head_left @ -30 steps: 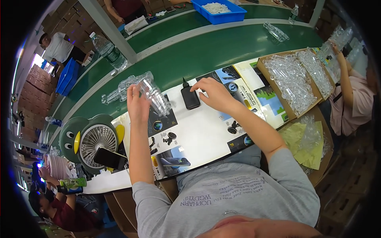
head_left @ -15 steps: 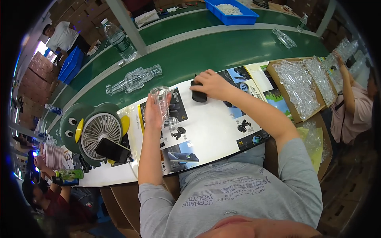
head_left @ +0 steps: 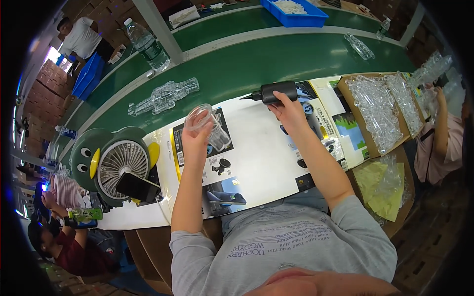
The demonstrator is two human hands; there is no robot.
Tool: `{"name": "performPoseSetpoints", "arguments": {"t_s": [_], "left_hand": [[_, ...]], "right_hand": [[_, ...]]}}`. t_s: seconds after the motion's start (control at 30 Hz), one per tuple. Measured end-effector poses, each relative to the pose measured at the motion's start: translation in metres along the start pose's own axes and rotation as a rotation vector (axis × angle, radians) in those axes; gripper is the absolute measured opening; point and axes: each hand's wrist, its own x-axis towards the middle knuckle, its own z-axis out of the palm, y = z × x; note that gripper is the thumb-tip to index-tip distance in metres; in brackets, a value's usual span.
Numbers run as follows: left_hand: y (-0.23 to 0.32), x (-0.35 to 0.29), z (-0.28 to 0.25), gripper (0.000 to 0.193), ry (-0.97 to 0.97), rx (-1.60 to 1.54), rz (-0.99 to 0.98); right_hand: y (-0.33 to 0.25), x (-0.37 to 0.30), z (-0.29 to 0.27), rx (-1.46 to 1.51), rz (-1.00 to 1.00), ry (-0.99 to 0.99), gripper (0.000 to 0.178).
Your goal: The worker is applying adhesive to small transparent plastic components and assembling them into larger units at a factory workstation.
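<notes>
My left hand (head_left: 197, 137) is closed round a clear plastic hollow part (head_left: 217, 134), whose round open rim tilts up toward the upper left. A black squeeze bottle with a pointed nozzle (head_left: 279, 92) lies sideways in my right hand (head_left: 286, 109), its tip aimed left toward the clear part but apart from it. Below both hands is a white printed sheet (head_left: 256, 163) covering the work surface. Just beyond my left hand, a clear plastic figure-like assembly (head_left: 165, 96) rests on the green belt (head_left: 222, 81).
At the right stands a cardboard box of clear parts (head_left: 373, 111), with a carton of yellow paper and film (head_left: 382, 190) nearer. A green fan (head_left: 123, 165) with a phone (head_left: 137, 186) before it stands left. Beyond are a water bottle (head_left: 147, 45) and a blue bin (head_left: 295, 14). Co-workers sit both sides.
My right hand has lifted the black bottle off the sheet and turned it sideways, nozzle to the left. The clear part in my left hand has tilted, its rim now showing.
</notes>
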Motion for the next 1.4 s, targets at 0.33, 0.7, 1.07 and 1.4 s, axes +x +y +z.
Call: {"name": "performPoseSetpoints", "arguments": {"t_s": [0.33,0.7,1.07,1.4], "left_hand": [[-0.008,-0.006,0.007,0.039,0.068,0.742,0.257],[-0.013,-0.006,0.006,0.04,0.058,0.805,0.371],[-0.009,-0.008,0.009,0.04,0.048,0.837,0.396],[-0.008,-0.008,0.009,0.04,0.057,0.881,0.437]], "right_hand": [[0.0,-0.038,0.02,-0.3,-0.361,-0.187,0.037],[0.002,-0.046,0.023,-0.405,-0.384,-0.264,0.035],[0.003,-0.048,0.023,-0.409,-0.38,-0.299,0.035],[0.001,-0.051,0.025,-0.412,-0.429,-0.288,0.034]]}}
